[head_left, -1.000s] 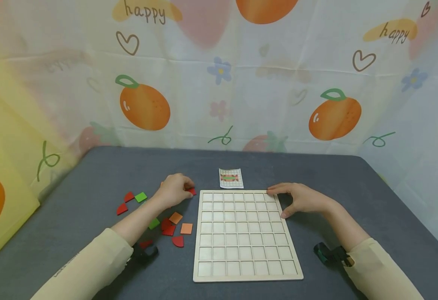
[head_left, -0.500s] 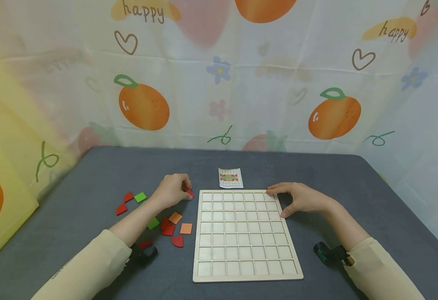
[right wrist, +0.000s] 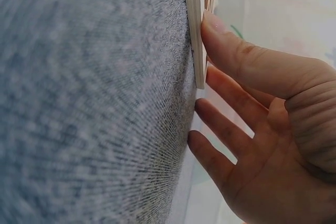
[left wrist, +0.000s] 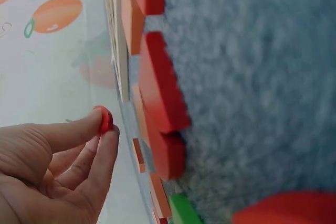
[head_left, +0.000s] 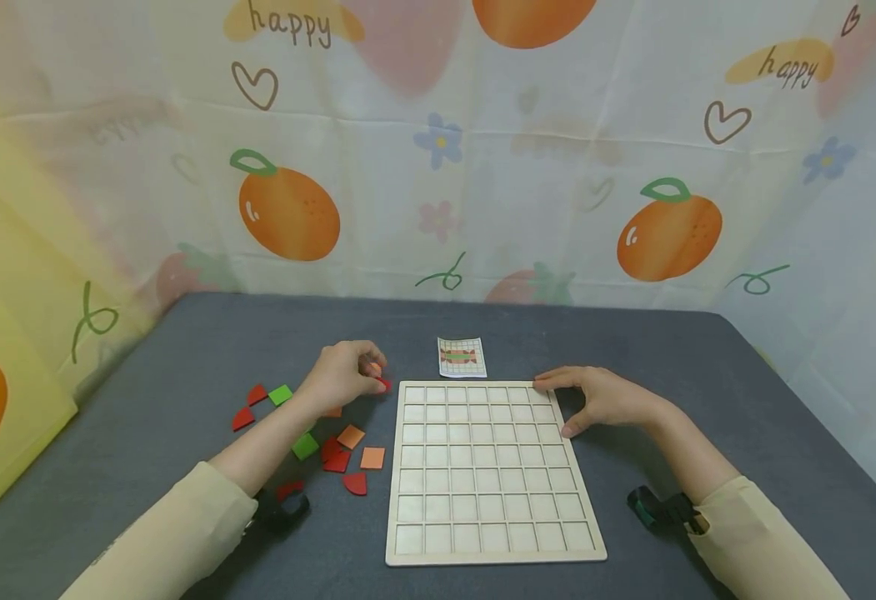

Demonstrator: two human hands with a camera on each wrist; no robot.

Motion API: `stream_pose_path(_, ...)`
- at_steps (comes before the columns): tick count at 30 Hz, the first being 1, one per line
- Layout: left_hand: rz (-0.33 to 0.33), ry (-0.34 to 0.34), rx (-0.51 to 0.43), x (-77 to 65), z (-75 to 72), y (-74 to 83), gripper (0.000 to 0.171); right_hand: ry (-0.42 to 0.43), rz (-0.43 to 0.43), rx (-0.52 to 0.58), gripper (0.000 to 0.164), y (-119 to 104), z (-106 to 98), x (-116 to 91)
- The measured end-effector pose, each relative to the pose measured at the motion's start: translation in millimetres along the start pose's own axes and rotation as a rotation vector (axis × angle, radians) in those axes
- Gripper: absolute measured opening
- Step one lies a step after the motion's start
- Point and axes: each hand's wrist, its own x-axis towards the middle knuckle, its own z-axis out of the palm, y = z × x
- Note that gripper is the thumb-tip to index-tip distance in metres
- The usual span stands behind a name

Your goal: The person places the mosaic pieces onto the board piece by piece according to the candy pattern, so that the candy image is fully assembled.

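Observation:
My left hand (head_left: 338,373) pinches a small red tile (left wrist: 106,119) between thumb and fingertips, just off the upper left corner of a pale wooden grid board (head_left: 396,475). A bit of orange shows by its fingers in the head view; I cannot tell whether it is held. My right hand (head_left: 608,397) rests on the board's upper right corner, fingertips on the far edge and thumb on the right side. In the right wrist view, the thumb (right wrist: 236,51) touches the board's edge and the other fingers are spread.
Left of the board lie loose tiles: red quarter-rounds (head_left: 356,483), orange squares (head_left: 372,458) and green squares (head_left: 305,446). A small pattern card (head_left: 463,357) lies behind the board on the dark grey table (head_left: 633,342). A printed curtain (head_left: 438,183) hangs behind.
The left hand has shifted slightly left and back with the red tile, and the tile's angle in the fingers has changed. The right hand and the board have stayed put.

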Motion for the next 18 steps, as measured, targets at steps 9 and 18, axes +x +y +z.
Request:
stream_pose_path(9,-0.049,-0.120,-0.229,-5.4,5.3,13.6,0.029,0.003,-0.004,0.000,0.077,-1,-1,0)
stream_pose_path(18,-0.073,-0.202,-0.284,-11.2,19.2,24.5,0.015,0.005,0.000,-0.014,0.077,-1,0,0)
